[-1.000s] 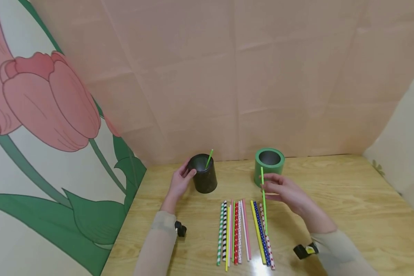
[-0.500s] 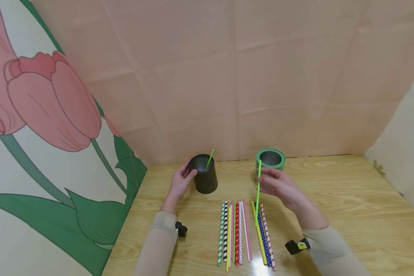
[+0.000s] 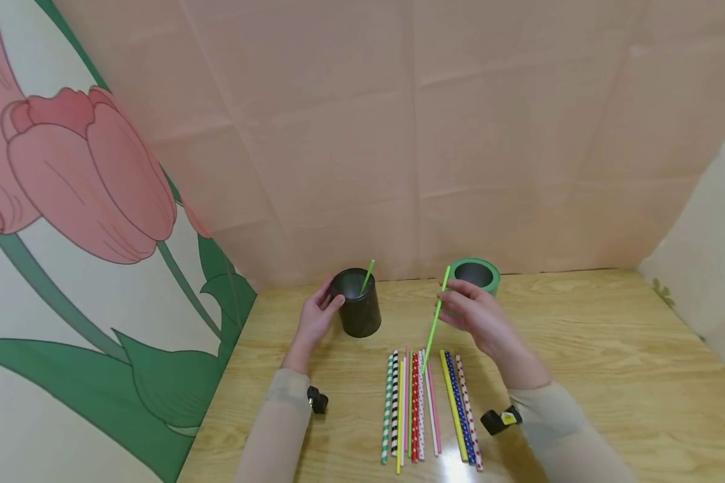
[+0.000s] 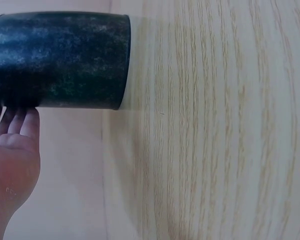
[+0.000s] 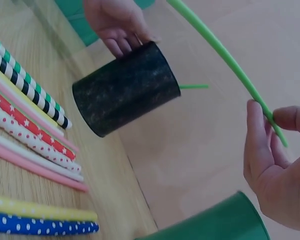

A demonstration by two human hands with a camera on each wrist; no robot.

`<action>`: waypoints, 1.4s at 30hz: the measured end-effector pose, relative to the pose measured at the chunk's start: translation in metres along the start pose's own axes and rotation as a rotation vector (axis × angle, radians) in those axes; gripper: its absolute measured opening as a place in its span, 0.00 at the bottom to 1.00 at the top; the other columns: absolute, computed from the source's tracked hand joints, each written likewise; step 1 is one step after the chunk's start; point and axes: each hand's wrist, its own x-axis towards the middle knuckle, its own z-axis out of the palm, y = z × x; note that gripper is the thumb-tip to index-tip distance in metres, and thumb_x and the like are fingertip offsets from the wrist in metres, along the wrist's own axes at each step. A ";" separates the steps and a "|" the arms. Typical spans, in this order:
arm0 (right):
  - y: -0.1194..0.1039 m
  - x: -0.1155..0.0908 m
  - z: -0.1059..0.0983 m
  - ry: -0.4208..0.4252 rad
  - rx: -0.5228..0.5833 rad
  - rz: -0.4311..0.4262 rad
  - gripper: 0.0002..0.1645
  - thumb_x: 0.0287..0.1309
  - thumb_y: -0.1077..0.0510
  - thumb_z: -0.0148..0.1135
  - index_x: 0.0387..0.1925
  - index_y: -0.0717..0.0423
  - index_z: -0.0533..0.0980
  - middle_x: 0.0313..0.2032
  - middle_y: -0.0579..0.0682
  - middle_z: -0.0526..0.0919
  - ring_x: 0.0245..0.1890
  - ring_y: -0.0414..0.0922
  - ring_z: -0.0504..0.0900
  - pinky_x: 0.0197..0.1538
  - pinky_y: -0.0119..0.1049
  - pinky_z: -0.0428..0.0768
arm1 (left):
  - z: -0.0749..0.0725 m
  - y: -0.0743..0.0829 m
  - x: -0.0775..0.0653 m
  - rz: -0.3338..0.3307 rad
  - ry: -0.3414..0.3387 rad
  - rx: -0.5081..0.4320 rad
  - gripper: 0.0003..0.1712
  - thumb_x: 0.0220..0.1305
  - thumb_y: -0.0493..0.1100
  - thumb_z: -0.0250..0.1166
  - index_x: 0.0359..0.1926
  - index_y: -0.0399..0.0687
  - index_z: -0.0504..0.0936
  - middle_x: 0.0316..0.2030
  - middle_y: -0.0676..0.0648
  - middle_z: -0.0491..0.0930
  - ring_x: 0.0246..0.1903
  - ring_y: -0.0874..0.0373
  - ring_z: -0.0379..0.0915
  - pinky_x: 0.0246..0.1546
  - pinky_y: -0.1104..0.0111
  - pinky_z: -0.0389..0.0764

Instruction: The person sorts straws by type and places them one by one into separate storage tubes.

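Note:
My left hand (image 3: 317,315) holds the black cup (image 3: 360,315) at its left side, thumb by the rim. A light green straw (image 3: 367,276) leans inside that cup. Between thumb and fingers, my right hand (image 3: 480,320) pinches another light green straw (image 3: 437,314) near its upper end. This straw slants in the air above the straws on the table, its lower end toward me. Behind the right hand stands a green cup (image 3: 494,283), partly covered by it. In the left wrist view the fingers (image 4: 32,123) touch the side of the cup.
Several patterned and plain straws (image 3: 415,409) lie side by side on the wooden table (image 3: 610,376). A smaller group, yellow, blue dotted and red-dotted white (image 3: 469,412), lies to their right. A pinkish sheet (image 3: 338,168) hangs at the table's back edge.
My right hand has moved left and slightly away from me with the light green straw, lifting it off the right-hand straw group. The left hand has stayed at the black cup.

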 end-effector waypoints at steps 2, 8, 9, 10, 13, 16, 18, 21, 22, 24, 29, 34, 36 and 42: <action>-0.002 0.003 0.006 0.021 0.029 0.005 0.29 0.79 0.58 0.61 0.72 0.67 0.65 0.56 0.54 0.75 0.50 0.40 0.84 0.57 0.36 0.87 | 0.000 0.001 -0.001 0.009 0.002 0.005 0.36 0.77 0.35 0.66 0.80 0.37 0.66 0.78 0.34 0.63 0.77 0.40 0.60 0.73 0.57 0.68; -0.006 0.014 0.027 0.089 0.119 -0.028 0.32 0.78 0.62 0.60 0.74 0.70 0.61 0.52 0.51 0.79 0.46 0.39 0.85 0.56 0.36 0.88 | 0.001 0.003 -0.001 0.012 -0.005 0.003 0.36 0.76 0.34 0.67 0.80 0.35 0.65 0.78 0.34 0.63 0.77 0.40 0.60 0.73 0.59 0.69; -0.006 0.016 0.030 0.101 0.133 -0.038 0.31 0.78 0.62 0.60 0.73 0.70 0.62 0.50 0.50 0.80 0.45 0.39 0.86 0.55 0.37 0.88 | 0.001 0.003 -0.001 0.011 -0.004 0.002 0.36 0.77 0.34 0.66 0.80 0.35 0.64 0.78 0.34 0.62 0.77 0.39 0.60 0.72 0.59 0.69; -0.006 0.018 0.033 0.113 0.152 -0.049 0.30 0.77 0.63 0.61 0.72 0.69 0.64 0.48 0.48 0.81 0.45 0.40 0.86 0.55 0.37 0.88 | 0.001 0.003 -0.001 0.012 -0.006 -0.003 0.36 0.77 0.34 0.66 0.80 0.35 0.64 0.78 0.33 0.62 0.77 0.39 0.60 0.72 0.58 0.69; -0.006 0.025 0.043 0.145 0.189 -0.081 0.26 0.76 0.64 0.61 0.69 0.66 0.67 0.45 0.47 0.82 0.44 0.40 0.86 0.55 0.39 0.88 | 0.002 0.003 -0.002 0.011 -0.005 -0.010 0.36 0.77 0.34 0.66 0.80 0.37 0.64 0.79 0.34 0.61 0.77 0.39 0.60 0.72 0.58 0.69; -0.006 0.031 0.052 0.181 0.215 -0.119 0.21 0.75 0.65 0.61 0.65 0.63 0.69 0.45 0.48 0.81 0.43 0.41 0.86 0.55 0.40 0.89 | 0.002 0.004 -0.004 0.007 -0.007 -0.011 0.36 0.77 0.34 0.66 0.80 0.37 0.65 0.79 0.34 0.61 0.77 0.39 0.60 0.72 0.58 0.69; -0.007 0.035 0.058 0.204 0.233 -0.149 0.19 0.75 0.65 0.61 0.63 0.62 0.71 0.44 0.48 0.82 0.42 0.41 0.86 0.54 0.40 0.89 | 0.002 0.003 -0.004 0.005 -0.003 -0.004 0.36 0.76 0.34 0.67 0.80 0.38 0.66 0.78 0.34 0.62 0.76 0.39 0.61 0.72 0.59 0.70; -0.010 0.040 0.067 0.234 0.266 -0.189 0.16 0.75 0.66 0.61 0.60 0.60 0.73 0.43 0.48 0.83 0.41 0.42 0.85 0.52 0.41 0.90 | 0.001 0.003 -0.004 0.005 0.001 0.004 0.36 0.76 0.34 0.67 0.80 0.39 0.66 0.78 0.34 0.63 0.76 0.40 0.61 0.71 0.61 0.71; -0.011 0.042 0.069 0.241 0.273 -0.198 0.16 0.74 0.66 0.62 0.59 0.59 0.73 0.43 0.48 0.83 0.41 0.42 0.86 0.51 0.41 0.90 | 0.001 0.002 -0.003 0.006 0.003 0.008 0.36 0.76 0.35 0.67 0.80 0.39 0.67 0.78 0.34 0.63 0.76 0.40 0.62 0.71 0.61 0.71; -0.012 0.046 0.073 0.254 0.287 -0.214 0.15 0.74 0.66 0.62 0.59 0.59 0.74 0.43 0.48 0.84 0.40 0.42 0.86 0.52 0.43 0.90 | 0.001 0.002 -0.003 0.009 0.002 0.005 0.36 0.76 0.35 0.67 0.80 0.39 0.67 0.78 0.34 0.63 0.76 0.40 0.62 0.71 0.61 0.71; -0.014 0.057 0.080 0.283 0.302 -0.244 0.14 0.74 0.65 0.63 0.57 0.59 0.73 0.44 0.50 0.83 0.39 0.43 0.86 0.52 0.43 0.90 | 0.002 0.002 -0.003 0.013 0.001 0.000 0.36 0.76 0.34 0.66 0.80 0.38 0.66 0.78 0.34 0.63 0.76 0.40 0.61 0.71 0.62 0.72; -0.016 0.065 0.086 0.303 0.334 -0.289 0.13 0.74 0.66 0.62 0.55 0.57 0.73 0.47 0.56 0.82 0.41 0.45 0.86 0.50 0.41 0.91 | 0.003 0.002 -0.004 0.015 0.003 0.011 0.36 0.76 0.33 0.67 0.80 0.38 0.66 0.78 0.34 0.64 0.76 0.41 0.62 0.70 0.63 0.72; -0.017 0.067 0.089 0.317 0.344 -0.306 0.13 0.73 0.67 0.63 0.55 0.57 0.73 0.47 0.57 0.81 0.41 0.45 0.87 0.52 0.43 0.90 | 0.003 0.003 -0.004 0.014 0.005 0.023 0.36 0.76 0.33 0.67 0.80 0.38 0.67 0.78 0.34 0.64 0.76 0.41 0.62 0.70 0.63 0.73; -0.014 0.075 0.097 0.357 0.355 -0.352 0.11 0.73 0.67 0.63 0.52 0.57 0.74 0.42 0.53 0.80 0.40 0.44 0.86 0.55 0.47 0.89 | 0.004 0.006 -0.005 0.010 0.003 0.034 0.36 0.76 0.33 0.67 0.79 0.37 0.67 0.78 0.34 0.64 0.76 0.40 0.62 0.70 0.62 0.73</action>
